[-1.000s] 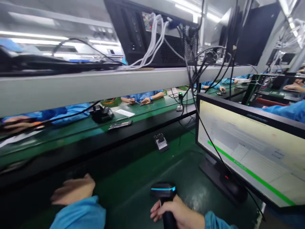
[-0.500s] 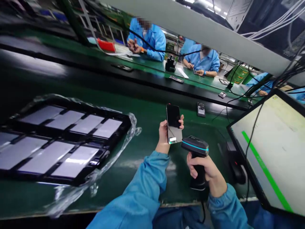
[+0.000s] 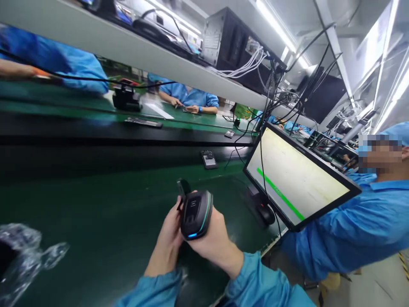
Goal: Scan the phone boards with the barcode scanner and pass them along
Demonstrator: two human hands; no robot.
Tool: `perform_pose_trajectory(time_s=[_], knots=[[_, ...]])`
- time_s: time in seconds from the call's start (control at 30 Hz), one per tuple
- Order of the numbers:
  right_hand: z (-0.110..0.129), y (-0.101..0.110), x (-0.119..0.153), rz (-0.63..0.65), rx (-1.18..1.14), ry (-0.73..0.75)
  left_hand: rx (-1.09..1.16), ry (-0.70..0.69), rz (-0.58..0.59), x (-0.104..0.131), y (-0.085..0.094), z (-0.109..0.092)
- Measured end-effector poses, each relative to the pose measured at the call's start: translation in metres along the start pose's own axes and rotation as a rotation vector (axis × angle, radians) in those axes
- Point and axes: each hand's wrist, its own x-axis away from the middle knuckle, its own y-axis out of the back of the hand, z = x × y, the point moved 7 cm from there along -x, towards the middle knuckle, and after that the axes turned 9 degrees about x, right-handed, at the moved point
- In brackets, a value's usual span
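Black plastic crowds your grip: the handheld scanner sits in your right hand, fingers apparently wrapped round a handle hidden beneath its head. Your left hand is curled about a thin dark device, tilted just behind the scanner and above the desk. Most of those fingers are hidden, so how firm that hold is you cannot tell from here.

With both hands so close, the likeliest trouble is a knock: a twist of your right wrist could drive the scanner's hard head into the device, marking it or pushing it loose onto the desk. Swing your right arm outward and your sleeve might catch the black cable hanging across the monitor, or bump the mouse. Over on the left, crumpled clear plastic could snag your other sleeve.
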Motion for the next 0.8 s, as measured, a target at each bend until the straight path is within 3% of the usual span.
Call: perform_pose_trajectory(time_s=[0.07,0.17,0.33,0.4,0.57,0.67,0.8], knots=[[-0.008,-0.010,-0.003,0.034,-0.042,-0.011,0.001,-0.071,0.040,0.010,0.001,-0.006],[-0.031,-0.008,0.003,0.135,-0.105,-0.163,-0.083,-0.197,0.130,0.021,-0.001,-0.014],[-0.038,0.026,0.035,0.333,-0.006,-0.247,-0.375,-0.305,-0.158,0.014,0.021,-0.012],[-0.033,0.035,0.043,0.375,0.052,-0.215,-0.527,-0.360,-0.180,0.011,0.022,-0.012],[-0.037,0.017,0.037,0.462,0.090,-0.204,-0.950,-0.585,-0.308,0.017,0.016,-0.026],[-0.043,0.003,0.032,0.499,0.062,-0.217,-0.983,-0.606,-0.339,0.022,0.014,-0.029],[-0.049,0.005,0.033,0.486,0.062,-0.244,-0.973,-0.633,-0.347,0.024,0.012,-0.031]])
